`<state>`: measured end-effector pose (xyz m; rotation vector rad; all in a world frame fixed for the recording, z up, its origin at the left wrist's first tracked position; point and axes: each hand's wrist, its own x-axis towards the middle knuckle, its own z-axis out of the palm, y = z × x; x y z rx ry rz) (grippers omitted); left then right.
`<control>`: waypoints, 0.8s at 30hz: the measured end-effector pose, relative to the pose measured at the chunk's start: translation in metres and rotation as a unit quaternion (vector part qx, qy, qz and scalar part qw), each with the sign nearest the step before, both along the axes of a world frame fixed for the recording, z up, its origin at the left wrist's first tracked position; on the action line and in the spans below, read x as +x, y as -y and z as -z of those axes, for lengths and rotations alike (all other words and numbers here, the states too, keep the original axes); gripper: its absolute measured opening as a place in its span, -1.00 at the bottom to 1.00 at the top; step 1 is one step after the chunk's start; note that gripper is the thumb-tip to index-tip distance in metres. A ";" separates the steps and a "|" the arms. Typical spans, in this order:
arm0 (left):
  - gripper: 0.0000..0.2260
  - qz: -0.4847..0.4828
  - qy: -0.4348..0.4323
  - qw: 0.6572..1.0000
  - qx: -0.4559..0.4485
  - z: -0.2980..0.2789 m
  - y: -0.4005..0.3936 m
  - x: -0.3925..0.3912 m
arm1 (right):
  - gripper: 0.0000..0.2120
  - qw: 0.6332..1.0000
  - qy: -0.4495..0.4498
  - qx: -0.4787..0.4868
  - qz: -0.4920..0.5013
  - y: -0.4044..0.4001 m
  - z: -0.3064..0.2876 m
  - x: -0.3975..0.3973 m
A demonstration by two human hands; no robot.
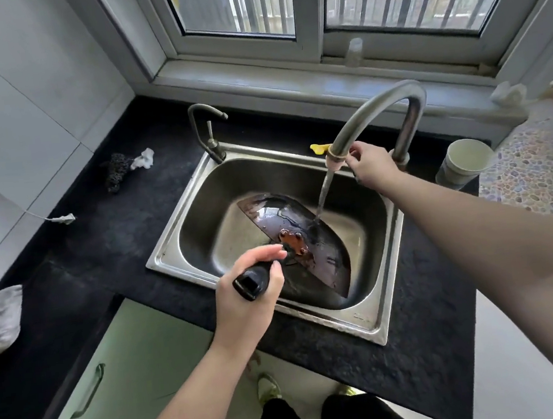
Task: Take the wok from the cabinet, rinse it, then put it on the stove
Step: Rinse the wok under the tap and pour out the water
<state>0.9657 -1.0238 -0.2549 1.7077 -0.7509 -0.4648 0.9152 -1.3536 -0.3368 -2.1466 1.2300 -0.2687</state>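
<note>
Wok: I see the dark, round metal wok [300,237] at the centre of the frame, tilted on edge inside the sink basin, outer side up, with a rusty riveted bracket where the handle joins
Wok handle: the black plastic handle [252,281] points toward the lower left of the frame, over the sink's near rim
Left hand: my left hand [248,290] is wrapped around the wok handle, fingers curled over it
Right hand: my right hand [371,164] is at the tall curved steel tap [377,111], right of centre, fingertips pinching the spout near its outlet
Water: a stream of water [323,193] falls from the spout onto the wok's upturned surface
Sink: the rectangular stainless-steel sink [175,245] sits in the black speckled countertop [99,236]
Small tap: a thinner steel tap [207,131] stands at the sink's upper left corner
Cup: a pale paper cup [462,162] stands on the countertop at the right, just beside the tall tap's base
Scourer: a dark scouring pad [117,170] lies on the countertop at the upper left, well apart from the sink
</note>
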 end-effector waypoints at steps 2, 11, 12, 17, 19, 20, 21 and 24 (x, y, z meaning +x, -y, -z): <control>-0.78 -0.005 0.003 1.000 0.010 -0.004 0.012 0.003 | -0.69 1.000 0.004 0.004 -0.003 0.002 0.001 -0.001; -0.82 -0.044 0.023 0.998 0.044 -0.014 0.050 0.011 | -0.71 1.000 0.002 0.012 -0.009 0.003 0.002 -0.003; -0.83 -0.052 0.023 0.997 0.048 -0.014 0.053 0.011 | -0.70 1.000 0.002 0.012 -0.008 0.003 0.002 -0.003; -0.84 -0.082 -0.002 0.995 0.052 -0.019 0.062 0.014 | -0.70 1.000 0.002 0.014 -0.005 0.001 0.002 -0.002; -0.83 -0.093 -0.007 0.994 0.062 -0.019 0.062 0.018 | -0.69 1.000 0.003 0.016 -0.006 0.001 0.001 -0.003; -0.83 -0.096 -0.007 0.993 0.067 -0.018 0.061 0.020 | -0.68 1.000 0.005 0.017 -0.007 0.001 0.001 -0.003; -0.83 -0.098 -0.009 0.993 0.069 -0.018 0.061 0.022 | -0.68 1.000 0.005 0.017 -0.008 0.000 0.002 -0.004; -0.82 -0.088 -0.006 0.993 0.075 -0.017 0.058 0.026 | -0.67 1.000 0.004 0.013 -0.009 -0.002 0.001 -0.004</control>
